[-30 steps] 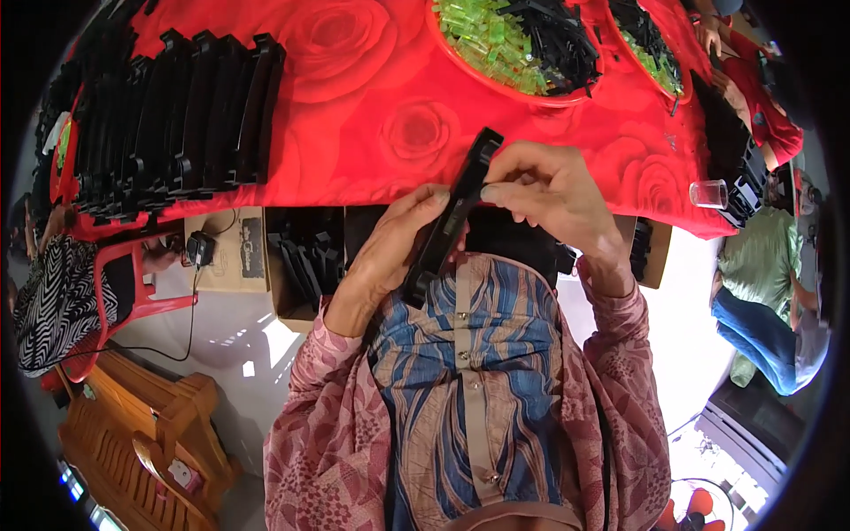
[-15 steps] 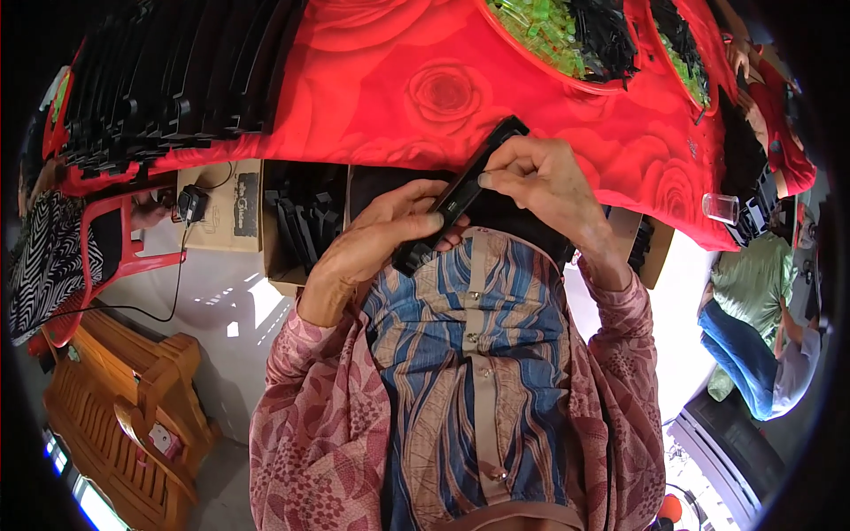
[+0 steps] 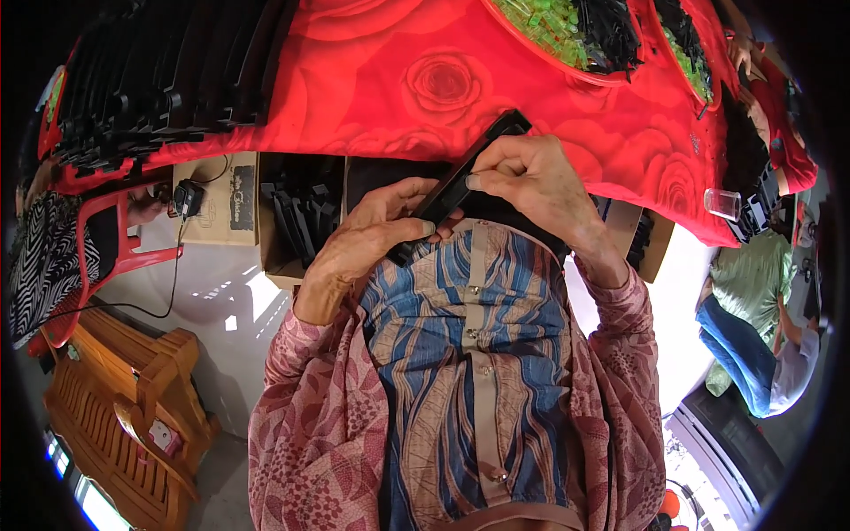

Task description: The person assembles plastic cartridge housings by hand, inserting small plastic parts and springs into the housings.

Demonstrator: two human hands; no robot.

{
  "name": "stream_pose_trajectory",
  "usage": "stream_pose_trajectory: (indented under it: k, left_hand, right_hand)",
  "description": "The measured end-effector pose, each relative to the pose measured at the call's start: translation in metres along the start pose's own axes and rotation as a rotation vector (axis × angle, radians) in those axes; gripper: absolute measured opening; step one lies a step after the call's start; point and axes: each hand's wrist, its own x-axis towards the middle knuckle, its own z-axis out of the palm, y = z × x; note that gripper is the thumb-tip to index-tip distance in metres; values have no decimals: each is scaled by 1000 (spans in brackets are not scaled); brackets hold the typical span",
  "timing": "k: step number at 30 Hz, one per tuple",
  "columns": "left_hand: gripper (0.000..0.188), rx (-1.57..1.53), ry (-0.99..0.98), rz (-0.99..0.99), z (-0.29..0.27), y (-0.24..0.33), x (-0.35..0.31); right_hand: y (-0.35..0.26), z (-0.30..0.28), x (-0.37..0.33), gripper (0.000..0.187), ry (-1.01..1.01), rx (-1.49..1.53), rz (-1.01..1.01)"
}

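A long, narrow black plastic piece (image 3: 453, 189) slants up to the right in front of my body, just off the near edge of the red-clothed table. My left hand (image 3: 376, 228) is closed around its lower part, with the thumb lying along the top face. Over the middle of the piece, my right hand (image 3: 537, 188) is bent into a pinch, its thumb and fingertips against the piece. Whatever may be between those fingertips is too small or hidden to make out.
Many similar black pieces (image 3: 177, 75) are stacked at the table's far left. Red-rimmed trays of green parts (image 3: 549, 35) and black parts (image 3: 609, 35) stand at the back right. Cardboard boxes (image 3: 288, 276) are under the table. A red chair (image 3: 115, 252) and wooden bench (image 3: 124, 403) stand left.
The black piece has rolled slightly in my left hand, so its top face shows less. My right hand has shifted a little left along with it, still pinching.
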Motion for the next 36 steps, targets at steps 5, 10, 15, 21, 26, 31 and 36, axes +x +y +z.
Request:
stream_pose_trajectory:
  k: [5,10,15,21,26,31,36]
  left_hand:
    - [54,6,3,12,-1,1,1]
    - [54,13,4,16,-1,-1,2]
    - [57,79,41,39,1,-6,1]
    - [45,116,80,79,3,-9,3]
    - [31,174,163,58,8,-14,9]
    - [25,407,356,154,14,-24,14]
    - [23,696,445,284,19,-26,16]
  right_hand:
    - [2,3,1,8,5,-26,-13]
    - [-1,3,-2,6,8,-98,19]
    - [-4,7,-6,4,58,-142,2]
    - [-7,12,-9,7,121,-305,-75]
    - [-8,15,-7,8,163,-347,-78]
    - [-5,20,-6,10,207,-386,-112]
    - [-5,21,-8,11,254,-392,-135]
